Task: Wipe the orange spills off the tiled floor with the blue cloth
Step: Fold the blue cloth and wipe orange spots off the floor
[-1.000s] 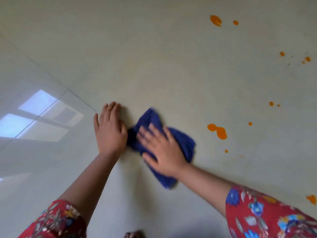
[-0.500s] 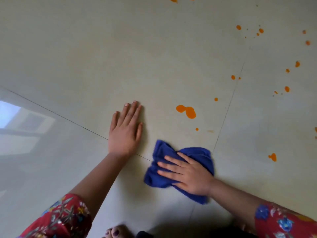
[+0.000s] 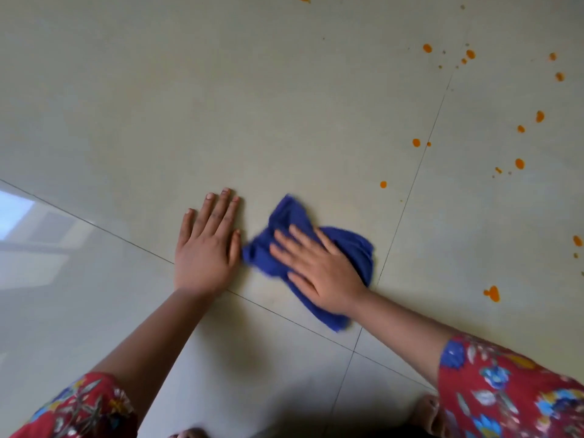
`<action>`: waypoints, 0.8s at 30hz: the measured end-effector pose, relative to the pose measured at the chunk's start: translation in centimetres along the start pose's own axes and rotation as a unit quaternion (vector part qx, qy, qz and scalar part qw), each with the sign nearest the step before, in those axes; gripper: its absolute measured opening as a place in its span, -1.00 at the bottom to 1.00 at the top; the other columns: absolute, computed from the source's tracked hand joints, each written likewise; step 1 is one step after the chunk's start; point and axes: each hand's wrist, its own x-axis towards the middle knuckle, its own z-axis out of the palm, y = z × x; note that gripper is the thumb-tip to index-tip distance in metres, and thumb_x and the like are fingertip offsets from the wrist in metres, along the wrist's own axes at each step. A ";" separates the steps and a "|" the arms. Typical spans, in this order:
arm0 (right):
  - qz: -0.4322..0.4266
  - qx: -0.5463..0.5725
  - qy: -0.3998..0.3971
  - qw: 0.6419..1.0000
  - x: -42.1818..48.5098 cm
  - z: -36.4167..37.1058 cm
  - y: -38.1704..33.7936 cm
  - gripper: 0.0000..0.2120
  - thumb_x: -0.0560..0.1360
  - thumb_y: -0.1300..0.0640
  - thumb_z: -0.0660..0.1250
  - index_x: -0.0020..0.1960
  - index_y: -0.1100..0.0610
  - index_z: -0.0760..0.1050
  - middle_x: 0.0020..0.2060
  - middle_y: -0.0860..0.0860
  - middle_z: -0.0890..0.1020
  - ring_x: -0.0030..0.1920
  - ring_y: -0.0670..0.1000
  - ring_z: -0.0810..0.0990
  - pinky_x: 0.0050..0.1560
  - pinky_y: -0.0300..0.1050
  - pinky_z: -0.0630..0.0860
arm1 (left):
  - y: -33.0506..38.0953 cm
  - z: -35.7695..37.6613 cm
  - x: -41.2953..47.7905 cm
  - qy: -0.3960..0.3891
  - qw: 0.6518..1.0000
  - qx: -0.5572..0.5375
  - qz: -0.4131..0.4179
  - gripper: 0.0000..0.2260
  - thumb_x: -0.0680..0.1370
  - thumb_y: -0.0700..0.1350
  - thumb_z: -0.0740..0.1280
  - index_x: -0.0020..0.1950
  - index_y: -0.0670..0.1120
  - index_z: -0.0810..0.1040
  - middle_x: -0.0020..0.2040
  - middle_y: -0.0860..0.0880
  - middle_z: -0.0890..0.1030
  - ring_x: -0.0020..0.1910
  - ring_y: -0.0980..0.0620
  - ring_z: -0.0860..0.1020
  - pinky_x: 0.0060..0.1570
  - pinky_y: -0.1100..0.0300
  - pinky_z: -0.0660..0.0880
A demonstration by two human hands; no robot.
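Note:
My right hand [image 3: 319, 270] lies flat on the crumpled blue cloth [image 3: 290, 213] and presses it onto the pale tiled floor [image 3: 221, 105]. My left hand [image 3: 208, 245] rests palm down on the floor just left of the cloth, fingers spread, holding nothing. Several orange spills dot the floor to the right: a small drop [image 3: 383, 184] nearest the cloth, a larger blot [image 3: 493, 293] at the lower right, and scattered drops [image 3: 520, 163] further up. The floor under the cloth is hidden.
Dark grout lines [image 3: 410, 184] cross the floor and meet below my right forearm. A bright window reflection [image 3: 19, 213] shines on the tile at the left. My red flowered sleeves [image 3: 512, 390] and toes [image 3: 426, 412] show at the bottom edge.
My right hand has slid the cloth up and left, over the spot where a double orange blot lay; that blot is no longer visible. My left hand stays planted on the floor.

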 end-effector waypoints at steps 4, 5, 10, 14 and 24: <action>-0.018 -0.002 -0.019 1.000 -5.4 0.0 6.0 -0.49 0.61 -0.06 0.05 0.55 -0.08 0.12 0.54 -0.08 0.16 0.55 -0.01 0.08 0.48 0.13 0.05 | 0.1 -0.1 0.0 -0.002 1.000 0.003 -0.004 -0.49 0.62 0.00 0.03 0.59 0.05 0.08 0.59 0.11 0.05 0.57 0.08 -0.03 0.52 0.05 -0.07; 0.062 0.000 -0.005 0.998 -4.9 -0.2 7.3 -0.50 0.62 -0.06 0.02 0.55 -0.09 0.10 0.55 -0.09 0.15 0.55 -0.02 0.07 0.47 0.16 0.10 | 0.1 -0.1 -0.1 -0.002 1.000 0.002 -0.004 -0.49 0.62 0.00 0.03 0.59 0.04 0.07 0.59 0.11 0.05 0.57 0.08 -0.03 0.53 0.05 -0.07; 0.233 0.023 0.074 0.969 4.8 -0.9 2.9 -0.48 0.59 -0.08 -0.02 0.53 -0.03 0.20 0.53 -0.04 0.23 0.53 0.08 0.18 0.42 0.24 0.21 | 0.1 0.0 0.0 0.000 1.000 0.002 -0.001 -0.49 0.62 -0.01 0.03 0.58 0.04 0.09 0.59 0.10 0.07 0.57 0.06 0.00 0.52 0.03 -0.04; -0.059 -0.004 -0.024 0.998 -0.5 0.3 -2.1 -0.49 0.63 -0.09 0.04 0.55 -0.05 0.13 0.56 -0.07 0.12 0.57 0.02 0.03 0.52 0.13 0.00 | 0.2 -0.2 0.1 -0.002 1.000 -0.005 0.010 -0.50 0.62 0.00 0.03 0.57 0.01 0.15 0.58 0.07 0.12 0.57 0.04 0.05 0.51 0.01 0.00; 0.151 -0.027 -0.050 0.987 -0.7 -1.3 8.4 -0.43 0.61 -0.16 -0.11 0.57 -0.06 -0.11 0.58 0.01 0.01 0.56 0.15 0.00 0.47 0.32 0.07 | 5.6 -2.2 4.0 -0.106 0.977 0.055 0.175 -0.33 0.49 0.15 -0.10 0.59 -0.04 0.00 0.59 0.04 -0.06 0.58 0.00 -0.02 0.49 0.07 -0.13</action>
